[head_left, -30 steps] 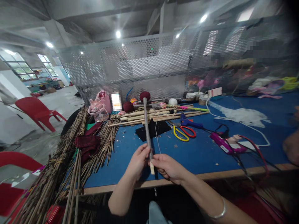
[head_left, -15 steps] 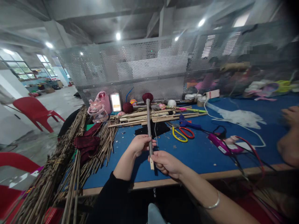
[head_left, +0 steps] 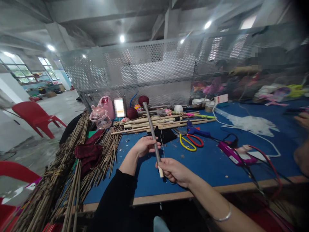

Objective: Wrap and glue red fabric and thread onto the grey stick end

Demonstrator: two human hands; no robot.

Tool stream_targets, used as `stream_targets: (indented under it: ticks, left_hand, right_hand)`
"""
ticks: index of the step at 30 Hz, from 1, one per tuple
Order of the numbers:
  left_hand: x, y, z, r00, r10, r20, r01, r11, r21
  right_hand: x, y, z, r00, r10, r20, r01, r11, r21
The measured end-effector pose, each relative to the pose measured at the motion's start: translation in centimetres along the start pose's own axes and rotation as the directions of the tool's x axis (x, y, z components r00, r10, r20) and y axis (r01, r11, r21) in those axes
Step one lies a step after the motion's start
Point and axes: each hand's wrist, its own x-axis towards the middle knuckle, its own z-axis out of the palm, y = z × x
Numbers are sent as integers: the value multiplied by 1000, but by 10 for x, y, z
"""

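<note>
One long grey stick (head_left: 151, 124) is held to the left of the yellow-and-red-handled scissors (head_left: 190, 143). Its long axis points away from the person, slanting leftward, with a dark red ball (head_left: 143, 100) at the far tip, beyond the scissors. The right hand (head_left: 175, 171), the one nearer the scissors, pinches the stick just above its pale end (head_left: 161, 173), between thumb and fingers. The left hand (head_left: 143, 146), left of the scissors, holds it farther up, thumb on top, fingertips partly spread underneath.
</note>
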Motion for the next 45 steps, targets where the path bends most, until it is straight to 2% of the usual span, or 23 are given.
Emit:
stream_targets:
  ticks: [5, 9, 12, 14, 17, 19, 20, 23, 25, 29, 33, 35, 40, 45]
  left_hand:
    - [0, -10, -4, 994, 69, -88, -72, 997, -33]
    - [-5, -6, -7, 998, 50, -28, -52, 994, -100]
    - [-5, -4, -5, 999, 42, 11, -40, 988, -147]
    - [-2, -6, -3, 999, 47, -18, -50, 988, -146]
    - [5, -12, -2, 990, 67, -121, -78, 992, -94]
    - [7, -13, -5, 984, 69, -165, -79, 995, -56]
    - [7, -13, -7, 984, 61, -168, -69, 997, -46]
    - [5, -8, -14, 990, 18, -140, -27, 998, -58]
    - [4, -5, -16, 993, -3, -117, -7, 996, -89]
    - [2, -2, -15, 998, -8, -69, -3, 986, -168]
    - [1, -2, -9, 999, 19, -30, -25, 974, -224]
    - [2, -4, -6, 998, 35, -44, -43, 977, -210]
    - [8, -12, -7, 983, 69, -168, -92, 987, -133]
    - [7, -9, -5, 992, 59, -107, -76, 985, -155]
  right_hand:
    - [11, -2, 9, 996, -69, -56, 57, 978, -201]
    - [11, -8, 13, 993, -94, 77, 105, 983, -151]
    - [10, -11, 12, 994, -72, 79, 82, 988, -131]
    - [13, -11, 12, 998, -62, 30, 67, 973, -219]
    - [23, -10, 10, 996, -70, -46, 44, 904, -425]
    - [31, -14, 4, 998, -58, -22, 39, 867, -497]
    - [34, -18, 0, 999, -27, 38, 42, 864, -502]
    - [41, -29, -13, 953, 75, 294, 59, 904, -423]
    - [43, -32, -19, 925, 78, 371, 55, 941, -335]
    - [38, -27, -19, 938, 26, 347, 26, 989, -145]
    - [31, -22, -14, 940, 17, 340, -20, 1000, 5]
    - [31, -21, -13, 944, 7, 329, -10, 1000, 7]
    - [34, -20, -16, 963, -1, 268, 38, 991, -130]
    - [31, -25, -18, 942, 25, 334, 8, 995, -96]
